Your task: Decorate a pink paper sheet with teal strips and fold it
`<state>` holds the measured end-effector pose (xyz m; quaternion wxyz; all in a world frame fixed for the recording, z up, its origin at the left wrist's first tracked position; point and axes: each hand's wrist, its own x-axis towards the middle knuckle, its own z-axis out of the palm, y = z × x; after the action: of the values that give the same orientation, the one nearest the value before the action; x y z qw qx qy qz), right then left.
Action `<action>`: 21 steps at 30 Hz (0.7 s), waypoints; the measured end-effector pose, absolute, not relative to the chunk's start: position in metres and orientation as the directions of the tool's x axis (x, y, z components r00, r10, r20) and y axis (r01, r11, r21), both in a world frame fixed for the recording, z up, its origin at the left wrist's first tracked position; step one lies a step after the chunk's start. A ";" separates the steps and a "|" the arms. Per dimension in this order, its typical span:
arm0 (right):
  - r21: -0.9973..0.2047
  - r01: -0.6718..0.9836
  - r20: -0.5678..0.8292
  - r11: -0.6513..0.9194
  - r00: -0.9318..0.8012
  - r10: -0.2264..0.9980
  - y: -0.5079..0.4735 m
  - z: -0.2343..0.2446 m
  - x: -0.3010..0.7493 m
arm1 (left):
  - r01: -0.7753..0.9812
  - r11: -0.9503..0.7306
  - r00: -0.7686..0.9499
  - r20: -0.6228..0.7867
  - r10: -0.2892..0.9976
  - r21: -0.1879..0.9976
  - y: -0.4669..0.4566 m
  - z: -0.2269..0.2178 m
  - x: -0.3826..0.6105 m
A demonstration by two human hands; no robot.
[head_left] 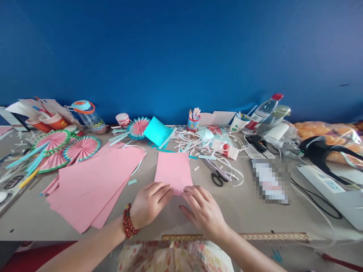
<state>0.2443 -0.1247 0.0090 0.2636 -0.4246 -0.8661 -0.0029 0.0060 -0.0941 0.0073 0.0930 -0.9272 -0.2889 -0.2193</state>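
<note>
A pink sheet of paper (pixel 172 166) lies in front of me on the grey table. My left hand (pixel 151 202), below a red bead bracelet (pixel 129 223), has its fingers closed on the sheet's near left edge. The fingers of my right hand (pixel 202 209) are closed over the near right edge. That near edge is partly hidden under my fingertips, and I cannot tell how far it is folded. To the left lies a fanned stack of larger pink sheets (pixel 96 177). Black-handled scissors (pixel 217 179) rest on the right, beside white paper strips.
Pleated paper fans (pixel 81 148) lie at the left, near red cups (pixel 53 121). A turquoise sheet (pixel 157 131) and tangled paper strips (pixel 184 141) fill the back. A bottle (pixel 265 111), a glue gun (pixel 256 143) and a white laptop-like slab (pixel 331 192) stand or lie right.
</note>
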 end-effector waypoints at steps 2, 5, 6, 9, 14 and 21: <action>-0.136 0.732 0.435 0.668 -0.562 0.703 -0.114 0.005 0.242 | 0.560 -0.827 0.757 0.435 0.487 -0.050 -0.095 0.004 0.008; -0.082 0.695 0.394 0.715 -0.636 0.663 -0.101 0.000 0.245 | 0.561 -0.826 0.768 0.408 0.493 -0.057 -0.096 0.002 0.005; -0.070 0.678 0.386 0.731 -0.658 0.647 -0.098 0.000 0.247 | 0.574 -0.817 0.764 0.396 0.510 -0.055 -0.096 0.001 0.003; -0.039 0.648 0.356 0.760 -0.702 0.617 -0.095 -0.001 0.253 | 0.631 -0.775 0.738 0.340 0.583 -0.042 -0.099 -0.001 -0.002; -0.072 0.625 0.277 0.777 -0.736 0.618 -0.096 -0.005 0.260 | 0.654 -0.756 0.735 0.247 0.631 -0.016 -0.101 -0.005 -0.006; -0.415 0.642 0.199 0.645 -0.628 0.752 -0.086 -0.003 0.269 | 0.696 -0.644 0.614 0.201 0.763 0.316 -0.088 -0.003 -0.010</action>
<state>0.2693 -0.0864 -0.0028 0.1797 -0.3920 -0.8890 0.1541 -0.0096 -0.0875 -0.0026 -0.1037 -0.8924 -0.4088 -0.1604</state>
